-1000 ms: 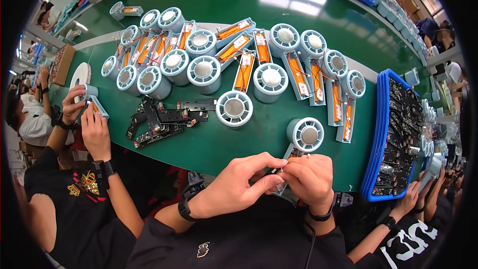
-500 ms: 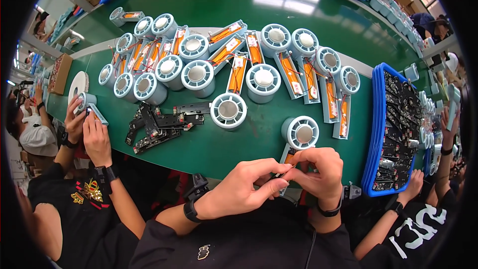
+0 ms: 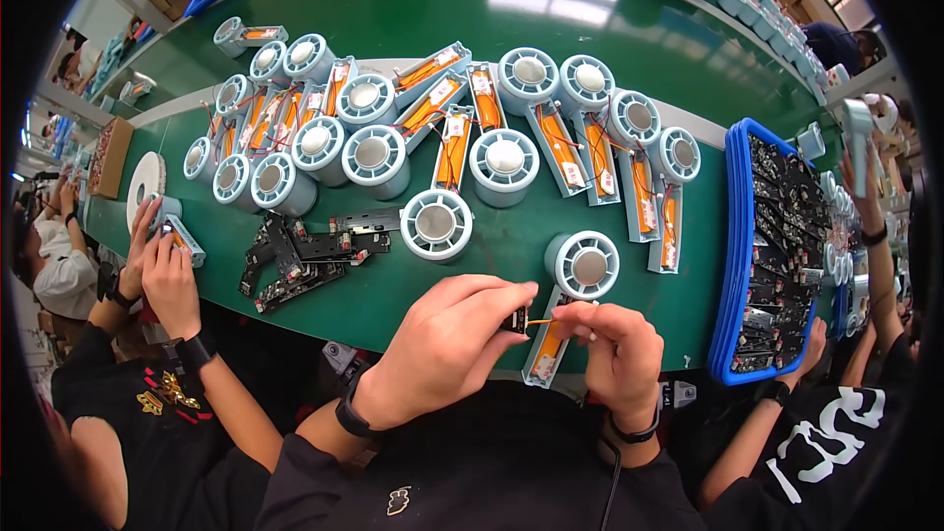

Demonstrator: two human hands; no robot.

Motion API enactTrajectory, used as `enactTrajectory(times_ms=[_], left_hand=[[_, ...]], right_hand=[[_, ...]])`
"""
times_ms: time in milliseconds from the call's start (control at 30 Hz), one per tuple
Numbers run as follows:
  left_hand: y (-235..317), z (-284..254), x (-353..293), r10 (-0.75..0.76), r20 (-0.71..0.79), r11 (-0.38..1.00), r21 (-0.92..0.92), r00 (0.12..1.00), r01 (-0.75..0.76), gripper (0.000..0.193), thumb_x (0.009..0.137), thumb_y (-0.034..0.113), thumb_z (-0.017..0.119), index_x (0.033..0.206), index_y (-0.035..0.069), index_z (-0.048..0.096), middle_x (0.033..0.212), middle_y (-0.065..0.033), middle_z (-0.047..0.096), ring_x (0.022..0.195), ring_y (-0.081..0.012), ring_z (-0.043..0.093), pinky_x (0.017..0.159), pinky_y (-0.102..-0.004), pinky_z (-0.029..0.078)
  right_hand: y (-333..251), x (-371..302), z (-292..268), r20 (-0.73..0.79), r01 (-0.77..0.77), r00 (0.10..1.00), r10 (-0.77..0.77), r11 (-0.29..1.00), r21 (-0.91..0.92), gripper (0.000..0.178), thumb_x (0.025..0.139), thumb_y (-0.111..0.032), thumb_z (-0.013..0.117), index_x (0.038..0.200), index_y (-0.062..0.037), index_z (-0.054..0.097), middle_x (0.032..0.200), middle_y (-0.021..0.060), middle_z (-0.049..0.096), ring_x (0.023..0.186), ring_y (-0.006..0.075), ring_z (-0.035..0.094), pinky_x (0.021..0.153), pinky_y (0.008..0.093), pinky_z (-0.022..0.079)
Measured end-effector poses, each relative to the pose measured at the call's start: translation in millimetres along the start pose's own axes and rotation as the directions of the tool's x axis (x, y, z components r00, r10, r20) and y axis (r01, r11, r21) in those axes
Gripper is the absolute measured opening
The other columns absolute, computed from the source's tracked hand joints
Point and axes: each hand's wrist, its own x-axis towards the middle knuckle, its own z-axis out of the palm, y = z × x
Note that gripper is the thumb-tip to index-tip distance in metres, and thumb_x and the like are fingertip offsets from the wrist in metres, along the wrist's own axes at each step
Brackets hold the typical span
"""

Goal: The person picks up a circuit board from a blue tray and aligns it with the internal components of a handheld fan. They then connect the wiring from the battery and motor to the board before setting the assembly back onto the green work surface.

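My left hand (image 3: 438, 339) is closed on a small black circuit board (image 3: 516, 320), whose end shows between thumb and fingers. From the board a short yellow wire (image 3: 540, 322) runs to my right hand (image 3: 623, 349), where thumb and forefinger pinch it. Just below and between the hands lies a light blue fan-shaped housing (image 3: 582, 267) with a silver round centre. Its open handle (image 3: 543, 364) points toward me and holds an orange strip; my fingers cover part of it. The wire's far end is hidden by the right fingers.
Several similar light blue housings (image 3: 504, 162) with open handles spread across the green table (image 3: 472, 280). Loose black boards (image 3: 305, 251) lie in a pile at left. Stacked blue trays (image 3: 733, 265) full of boards stand at right. Co-workers' hands (image 3: 169, 280) work at the left.
My hands have drawn slightly apart, so the board's end and the yellow wire between them now show. More of the housing's handle is uncovered. The whole view has shifted a little.
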Motion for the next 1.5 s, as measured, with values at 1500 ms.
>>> enactTrajectory(times_ms=[1500], left_hand=[[-14.1, 18.8, 4.6, 0.131, -0.159, 0.961, -0.223, 0.978, -0.165, 0.045, 0.073, -0.005, 0.083, 0.117, 0.001, 0.071, 0.112, -0.0135, 0.070, 0.102, -0.0286, 0.070, 0.100, -0.0471, 0.059]], right_hand=[[2.4, 24.5, 6.9, 0.075, 0.372, 0.927, -0.367, 0.885, -0.278, 0.024, 0.071, 0.007, 0.076, 0.094, -0.0002, 0.074, 0.086, 0.0103, 0.076, 0.059, 0.0196, 0.068, 0.051, 0.0283, 0.049]])
